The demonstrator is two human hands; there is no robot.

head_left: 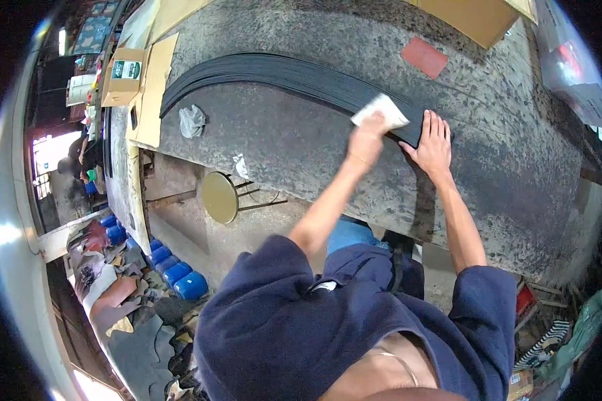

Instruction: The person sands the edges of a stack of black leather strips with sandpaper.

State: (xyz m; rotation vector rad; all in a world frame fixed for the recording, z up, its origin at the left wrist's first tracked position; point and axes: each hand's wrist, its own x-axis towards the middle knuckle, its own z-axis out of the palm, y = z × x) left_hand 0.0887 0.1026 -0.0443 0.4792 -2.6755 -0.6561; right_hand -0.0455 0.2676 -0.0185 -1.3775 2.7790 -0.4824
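Note:
A long curved bundle of thin black strips (267,69) lies across the dark, worn tabletop. My left hand (368,139) is closed on a folded white cloth (389,111), which rests on the strips near their right end. The cloth's edge looks slightly blurred. My right hand (433,144) lies flat over the right end of the bundle, fingers stretched out and thumb apart, pressing on it. What is under the right palm is hidden.
A red rectangular piece (424,57) lies beyond the strips. Cardboard boxes (471,20) stand at the far side. A crumpled plastic bag (192,121) sits near the table's left edge. A round stool (219,198), blue containers (190,285) and leather-like scraps (137,344) are at left.

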